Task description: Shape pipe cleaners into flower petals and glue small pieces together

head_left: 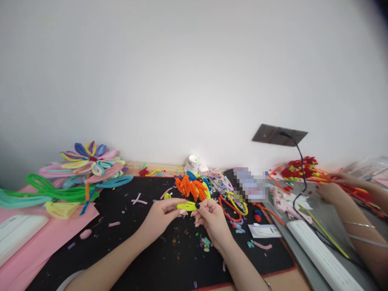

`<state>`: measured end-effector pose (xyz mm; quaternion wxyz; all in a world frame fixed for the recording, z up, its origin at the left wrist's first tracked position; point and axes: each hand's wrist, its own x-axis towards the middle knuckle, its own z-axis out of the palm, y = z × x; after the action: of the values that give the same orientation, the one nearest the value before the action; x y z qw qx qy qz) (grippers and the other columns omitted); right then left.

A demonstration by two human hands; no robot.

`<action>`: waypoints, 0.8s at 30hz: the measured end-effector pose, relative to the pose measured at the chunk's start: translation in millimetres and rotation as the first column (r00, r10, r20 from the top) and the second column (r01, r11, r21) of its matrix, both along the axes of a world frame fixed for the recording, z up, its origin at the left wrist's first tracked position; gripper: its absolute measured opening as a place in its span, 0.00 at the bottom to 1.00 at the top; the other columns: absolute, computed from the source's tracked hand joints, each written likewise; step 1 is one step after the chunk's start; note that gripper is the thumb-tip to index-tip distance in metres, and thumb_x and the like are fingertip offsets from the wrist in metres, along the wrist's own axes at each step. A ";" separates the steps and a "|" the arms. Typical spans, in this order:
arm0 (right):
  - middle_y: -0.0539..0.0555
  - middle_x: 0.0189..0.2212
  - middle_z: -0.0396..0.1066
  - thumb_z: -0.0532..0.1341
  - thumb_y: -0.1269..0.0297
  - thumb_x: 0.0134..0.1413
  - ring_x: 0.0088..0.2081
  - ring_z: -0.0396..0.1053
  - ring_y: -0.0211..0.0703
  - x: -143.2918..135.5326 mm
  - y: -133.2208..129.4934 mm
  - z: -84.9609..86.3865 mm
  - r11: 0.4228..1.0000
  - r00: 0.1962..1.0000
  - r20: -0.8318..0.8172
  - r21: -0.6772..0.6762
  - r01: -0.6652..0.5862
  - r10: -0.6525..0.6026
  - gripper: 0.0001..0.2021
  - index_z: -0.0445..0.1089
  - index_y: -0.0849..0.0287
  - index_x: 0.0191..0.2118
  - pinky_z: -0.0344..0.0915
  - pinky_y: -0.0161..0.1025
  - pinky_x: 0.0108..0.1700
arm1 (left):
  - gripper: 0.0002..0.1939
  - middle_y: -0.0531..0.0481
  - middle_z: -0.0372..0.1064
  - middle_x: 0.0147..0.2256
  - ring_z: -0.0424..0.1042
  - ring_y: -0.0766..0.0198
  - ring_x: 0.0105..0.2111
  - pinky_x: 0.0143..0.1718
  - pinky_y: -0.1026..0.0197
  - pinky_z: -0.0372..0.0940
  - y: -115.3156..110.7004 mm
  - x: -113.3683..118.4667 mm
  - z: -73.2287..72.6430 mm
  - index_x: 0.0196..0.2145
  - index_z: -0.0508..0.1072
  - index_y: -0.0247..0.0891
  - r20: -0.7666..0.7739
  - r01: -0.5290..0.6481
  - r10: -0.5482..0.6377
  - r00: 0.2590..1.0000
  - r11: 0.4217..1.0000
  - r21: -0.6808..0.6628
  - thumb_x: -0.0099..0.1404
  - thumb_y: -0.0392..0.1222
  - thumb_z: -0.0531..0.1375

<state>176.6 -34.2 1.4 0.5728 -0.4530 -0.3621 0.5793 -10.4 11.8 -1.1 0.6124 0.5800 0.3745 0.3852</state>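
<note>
Our forearms [121, 260] stretch over a black mat [121, 222]; ahead, our left hand [162, 216] and right hand [214, 218] pinch opposite ends of a yellow-green fuzzy piece [188, 206] above it. Just beyond, we see an orange fuzzy bundle [190, 188], then a white cup [191, 165] near the wall [194, 89].

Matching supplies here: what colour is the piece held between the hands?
The held piece is bright yellow-green, seen in the head view.
</note>
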 end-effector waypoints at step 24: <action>0.50 0.19 0.75 0.74 0.53 0.47 0.18 0.70 0.38 -2.4 -0.6 0.0 0.999 0.996 0.092 0.032 0.004 -0.007 0.16 0.69 0.55 0.25 0.70 0.35 0.22 | 0.22 0.41 0.82 0.44 0.80 0.46 0.46 0.47 0.48 0.75 -2.8 1.8 10.0 0.44 0.80 0.37 0.043 -0.044 0.047 0.998 0.997 -0.062 0.54 0.51 0.69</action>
<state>174.2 -34.8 1.4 0.5641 -0.4713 -0.3960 0.5504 -8.5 9.0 9.0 0.6290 0.5437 0.3854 0.4003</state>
